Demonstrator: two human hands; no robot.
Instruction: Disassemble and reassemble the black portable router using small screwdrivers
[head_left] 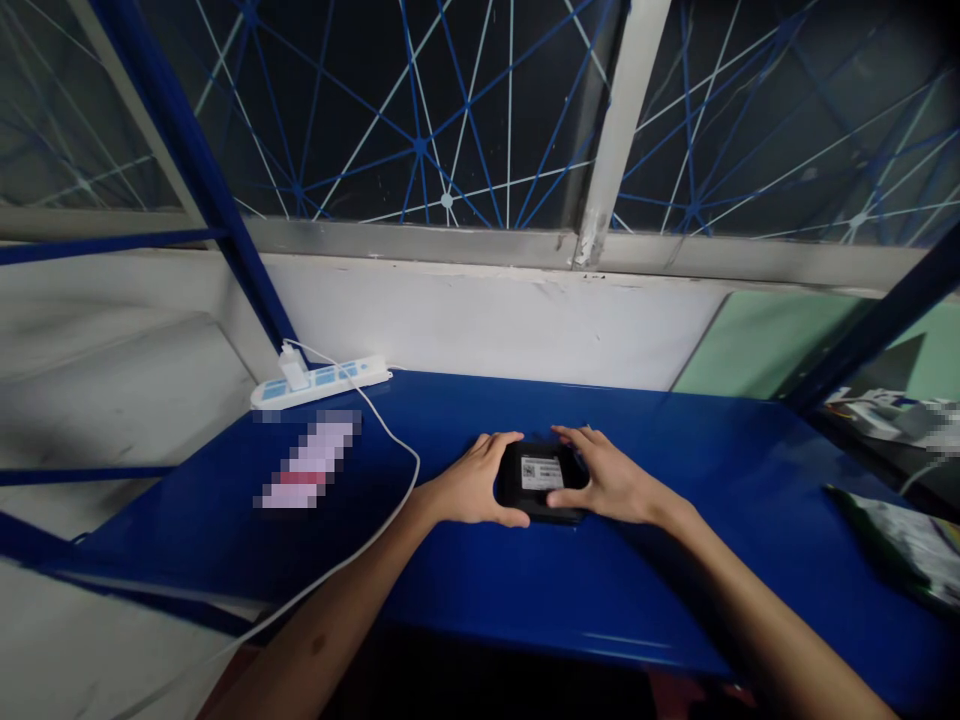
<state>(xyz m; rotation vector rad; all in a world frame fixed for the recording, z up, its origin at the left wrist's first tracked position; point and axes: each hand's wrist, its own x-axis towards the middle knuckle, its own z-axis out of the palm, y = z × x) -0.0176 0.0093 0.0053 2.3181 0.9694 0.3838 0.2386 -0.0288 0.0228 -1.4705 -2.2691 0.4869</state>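
A small black box-like device (517, 490) with a white printed label (542, 473) facing up is at the middle of the blue table. From the left side, my left hand (476, 483) curves round it, thumb at the near edge and fingers at the far edge. My right hand (604, 475) grips the opposite side, its thumb lying over the near right corner by the label. Both hands hold the device between them, at or just above the tabletop; which of these I cannot tell. What kind of device it is does not show.
The blue table (480, 600) has a white power strip (322, 380) with a plugged-in charger (294, 368) at its back left. A white cable (412, 470) runs toward me past my left arm. A pixelated pinkish item (311, 465) lies left; a shiny packet (904, 540) lies right.
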